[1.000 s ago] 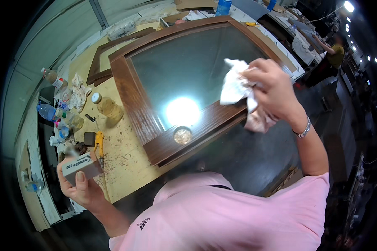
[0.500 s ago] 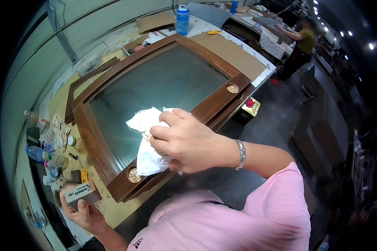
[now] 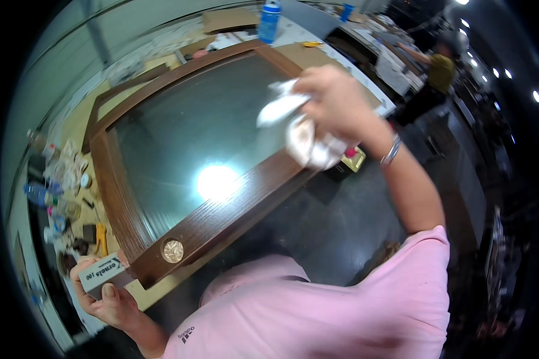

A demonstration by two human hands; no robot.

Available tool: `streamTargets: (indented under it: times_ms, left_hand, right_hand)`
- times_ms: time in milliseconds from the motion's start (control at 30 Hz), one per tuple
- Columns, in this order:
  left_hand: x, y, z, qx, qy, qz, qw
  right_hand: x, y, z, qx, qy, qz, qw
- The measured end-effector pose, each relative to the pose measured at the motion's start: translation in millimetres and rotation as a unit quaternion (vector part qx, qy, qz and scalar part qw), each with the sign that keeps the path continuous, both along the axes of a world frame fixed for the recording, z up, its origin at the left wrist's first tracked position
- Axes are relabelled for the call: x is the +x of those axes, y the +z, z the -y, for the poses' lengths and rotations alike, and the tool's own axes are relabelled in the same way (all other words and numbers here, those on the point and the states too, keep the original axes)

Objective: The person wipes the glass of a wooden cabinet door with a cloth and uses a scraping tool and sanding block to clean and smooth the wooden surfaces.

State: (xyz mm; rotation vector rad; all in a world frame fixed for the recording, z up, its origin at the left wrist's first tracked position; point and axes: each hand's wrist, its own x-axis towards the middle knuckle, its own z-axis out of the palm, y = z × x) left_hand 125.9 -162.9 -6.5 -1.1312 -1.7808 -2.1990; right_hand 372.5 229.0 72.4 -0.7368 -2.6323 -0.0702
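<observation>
- My right hand (image 3: pixel 335 105) was clamped on a white rag (image 3: pixel 299 128), at the glazed wooden frame's (image 3: pixel 221 221) far-right rail.
- Glass pane (image 3: pixel 185 131) lay left of it.
- Left hand (image 3: pixel 111 299) gripped a small box (image 3: pixel 102 273), near-left corner.

Indoor light comes from small ceiling lamps at the upper right; one mirrors as a white glare spot on the glass pane (image 3: pixel 197 125) at centre. Motion blur smears the right hand (image 3: pixel 335 105) and its white cloth (image 3: pixel 302 128). Fisheye bending curves edges; corners fall black.
</observation>
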Motion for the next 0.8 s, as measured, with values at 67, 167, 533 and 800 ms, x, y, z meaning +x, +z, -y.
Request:
streamTargets:
  times_ms: [67,167,533,800]
  left_hand:
    - [15,0,6,0.010,0.056,0.017,0.998]
    - [49,-10,23,0.030,0.161,0.018,0.986]
    - [180,0,-61,-0.053,0.490,0.000,0.870]
    - [209,-5,-121,-0.168,0.501,-0.040,0.848]
  right_hand:
    - [2,6,-64,0.012,-0.066,0.056,0.996]
    - [-17,4,-110,0.029,0.104,0.097,0.989]
    - [6,-24,-104,0.054,0.418,-0.003,0.907]
    - [19,-16,-108,0.066,0.426,0.003,0.902]
